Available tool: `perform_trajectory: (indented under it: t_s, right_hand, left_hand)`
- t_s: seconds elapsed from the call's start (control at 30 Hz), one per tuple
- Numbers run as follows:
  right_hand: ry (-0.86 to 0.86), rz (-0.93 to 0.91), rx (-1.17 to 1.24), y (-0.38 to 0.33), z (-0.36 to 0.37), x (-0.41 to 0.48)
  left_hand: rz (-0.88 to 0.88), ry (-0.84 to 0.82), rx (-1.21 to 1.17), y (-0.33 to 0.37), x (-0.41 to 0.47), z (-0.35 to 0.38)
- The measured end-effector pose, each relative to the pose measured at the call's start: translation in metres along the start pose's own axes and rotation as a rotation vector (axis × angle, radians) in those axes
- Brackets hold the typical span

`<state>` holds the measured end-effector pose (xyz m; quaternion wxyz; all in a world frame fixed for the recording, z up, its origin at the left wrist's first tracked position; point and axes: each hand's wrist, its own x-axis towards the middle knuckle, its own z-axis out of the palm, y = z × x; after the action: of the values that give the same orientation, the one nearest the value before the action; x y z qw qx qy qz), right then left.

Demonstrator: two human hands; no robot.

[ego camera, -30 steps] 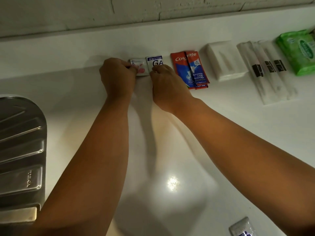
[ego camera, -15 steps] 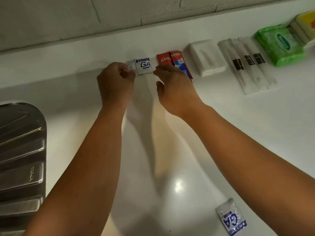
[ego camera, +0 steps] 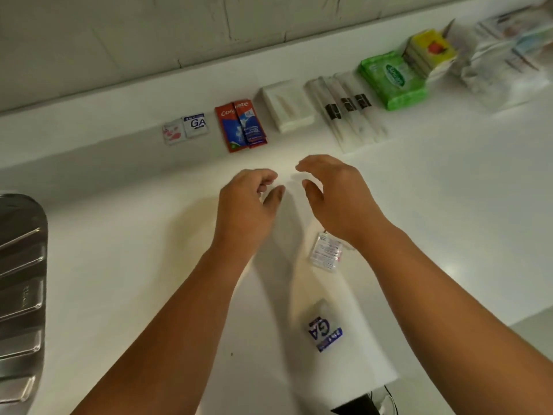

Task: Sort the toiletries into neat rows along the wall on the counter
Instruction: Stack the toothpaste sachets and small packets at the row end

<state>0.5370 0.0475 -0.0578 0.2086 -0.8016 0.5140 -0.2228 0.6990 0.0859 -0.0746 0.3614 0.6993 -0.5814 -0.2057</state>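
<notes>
two bare hands hover over a white counter, both empty: the left hand loosely curled, the right hand with fingers spread and bent. taking the red colgate toothpaste sachets as the landmark, they lie in the row by the wall; to their left sit two small white sachets, touching; to their right a white soap packet, clear-wrapped toothbrushes, a green wipes pack. nearer than the landmark, apart from the row, lie a small clear sachet under the right wrist and a blue-printed white sachet.
</notes>
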Motion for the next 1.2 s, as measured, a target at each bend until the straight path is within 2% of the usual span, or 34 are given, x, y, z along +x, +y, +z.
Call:
perform_trajectory:
  t_s: [0.3,0.47,0.63,0.8,0.97,1.2]
  right_hand:
    - [-0.108,0.168,-0.060,0.081,-0.043,-0.088]
    - [-0.170,0.172,-0.086,0.109,-0.051,-0.114]
    - [-0.172,0.036,-0.092,0.123,-0.051,-0.122]
    - [-0.195,0.023,-0.075,0.129,-0.049,-0.118]
    - [-0.247,-0.023,-0.049,0.132,-0.052,-0.114]
    - [-0.188,-0.012,0.048,0.142,-0.065,-0.111]
  left_hand:
    - [0.105,-0.317,0.055,0.050,-0.053,0.069]
    - [0.136,-0.445,0.157,0.067,-0.070,0.098]
    - [0.128,-0.476,0.308,0.082,-0.075,0.116]
    - [0.091,-0.494,0.418,0.092,-0.074,0.124]
    - [0.057,-0.495,0.397,0.098,-0.072,0.125]
    - [-0.005,-0.416,0.250,0.103,-0.066,0.122]
